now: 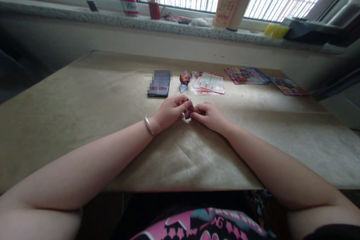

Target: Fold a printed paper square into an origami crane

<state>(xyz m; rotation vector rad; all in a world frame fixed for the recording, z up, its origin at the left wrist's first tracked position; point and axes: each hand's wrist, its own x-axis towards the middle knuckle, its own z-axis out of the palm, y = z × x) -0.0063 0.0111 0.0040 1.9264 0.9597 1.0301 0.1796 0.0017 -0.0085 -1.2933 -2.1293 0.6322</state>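
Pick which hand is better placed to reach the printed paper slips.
Probably the right: the right hand lies nearly below the white-and-red printed paper slips; the left hand sits farther aside. Both touch the small folded red paper.

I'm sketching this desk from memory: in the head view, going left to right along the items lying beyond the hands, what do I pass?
Smartphone → folded paper piece → stack of printed leaflets → glossy booklet → second glossy booklet

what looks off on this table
The tan table covering is creased below the left hand and right hand, which pinch a small folded paper; the leaflets nearby lie fanned and uneven, not squared.
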